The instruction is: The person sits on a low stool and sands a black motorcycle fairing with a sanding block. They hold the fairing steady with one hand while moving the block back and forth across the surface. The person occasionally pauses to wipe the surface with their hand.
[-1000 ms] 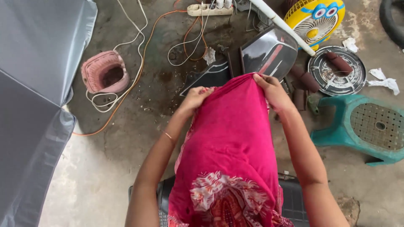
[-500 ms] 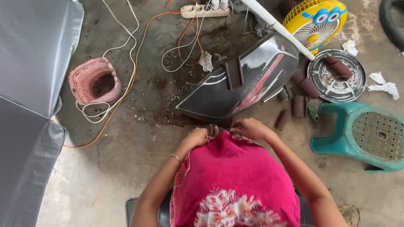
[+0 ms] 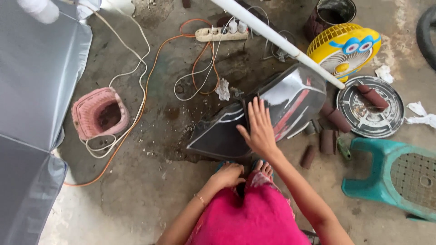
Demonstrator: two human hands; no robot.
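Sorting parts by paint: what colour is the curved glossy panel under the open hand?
Glossy black panel with a red stripe and pale lines, seen in the head view.

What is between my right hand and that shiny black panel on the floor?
Nothing visible: the right hand lies flat on the black panel, fingers spread. The left hand rests lower, by the pink cloth.

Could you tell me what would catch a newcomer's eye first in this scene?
Probably the glossy dark panel with red and white stripes on the floor at centre, with the right hand spread flat on it. The left hand rests just below, at the edge of the bright pink garment. To the upper right lies a yellow fan, and at the left a pink basket ringed by cables.
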